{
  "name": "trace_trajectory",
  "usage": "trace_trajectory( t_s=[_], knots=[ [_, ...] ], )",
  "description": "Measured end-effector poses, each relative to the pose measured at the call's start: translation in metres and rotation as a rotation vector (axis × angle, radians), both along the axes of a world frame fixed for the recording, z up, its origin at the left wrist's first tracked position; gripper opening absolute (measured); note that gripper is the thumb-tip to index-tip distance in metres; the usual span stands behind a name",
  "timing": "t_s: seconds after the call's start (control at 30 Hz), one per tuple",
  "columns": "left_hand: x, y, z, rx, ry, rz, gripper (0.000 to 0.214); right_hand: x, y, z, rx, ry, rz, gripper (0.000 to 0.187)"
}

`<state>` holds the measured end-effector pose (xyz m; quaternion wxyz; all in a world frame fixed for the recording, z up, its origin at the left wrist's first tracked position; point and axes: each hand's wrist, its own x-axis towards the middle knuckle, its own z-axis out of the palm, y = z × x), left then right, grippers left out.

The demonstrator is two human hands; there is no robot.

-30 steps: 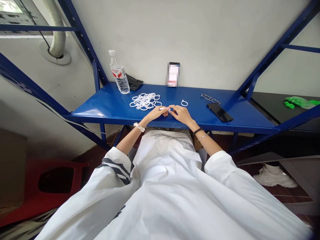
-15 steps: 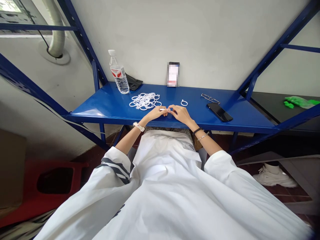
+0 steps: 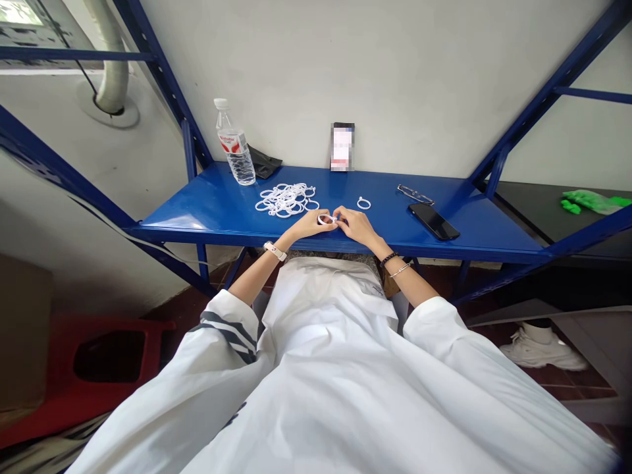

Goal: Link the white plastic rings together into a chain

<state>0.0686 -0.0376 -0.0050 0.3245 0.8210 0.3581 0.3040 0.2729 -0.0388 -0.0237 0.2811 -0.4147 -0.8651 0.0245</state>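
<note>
i see one small white plastic ring (image 3: 324,219) pinched between both my hands, held just above the front edge of the blue desk. it is tilted so its round opening faces up toward me. to its left and further back, a loose pile of white rings (image 3: 286,199) lies tangled flat. a single white ring (image 3: 364,203) lies flat, apart.

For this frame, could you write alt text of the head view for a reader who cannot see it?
Both hands, the left hand and right hand, meet over a blue shelf and pinch one white ring between them. A pile of white rings lies behind, a single ring to its right, with a water bottle and black phone farther out.
</note>
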Motion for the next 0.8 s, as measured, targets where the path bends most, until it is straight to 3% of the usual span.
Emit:
trace_trajectory(
  t_s=[0.63, 0.8],
  knots=[
    [0.0006, 0.0014, -0.0012, 0.046, -0.009, 0.003, 0.048, -0.0023, -0.0031, 0.0022, 0.016, -0.065, -0.017, 0.012],
    [-0.0005, 0.0016, 0.0000, -0.023, -0.034, -0.011, 0.047, -0.0028, -0.0045, 0.0022, 0.045, -0.027, -0.023, 0.019]
  ],
)
